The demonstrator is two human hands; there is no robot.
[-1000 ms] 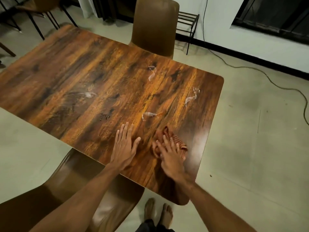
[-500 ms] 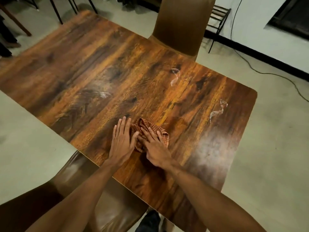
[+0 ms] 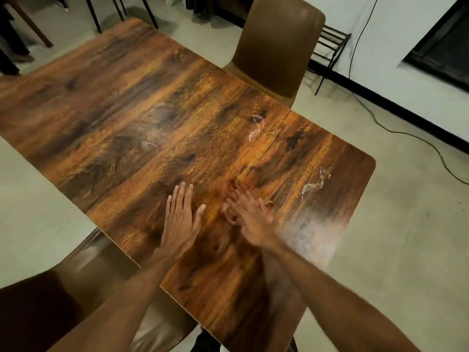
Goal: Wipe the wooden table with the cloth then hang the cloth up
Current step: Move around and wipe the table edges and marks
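Two bare hands rest on the wooden worktop (image 3: 157,138) near its near edge. Left hand (image 3: 180,219) lies flat, fingers together, thumb splayed, holding nothing. Right hand (image 3: 250,214) is motion-blurred, palm down on the brown cloth (image 3: 229,189), fingers spread over it; cloth shows just past the fingertips. Clear smears (image 3: 313,185) mark the worktop to the right, well apart.

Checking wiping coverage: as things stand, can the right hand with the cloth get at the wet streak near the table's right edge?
Probably yes: the right hand lies near the streak, with only bare table between.
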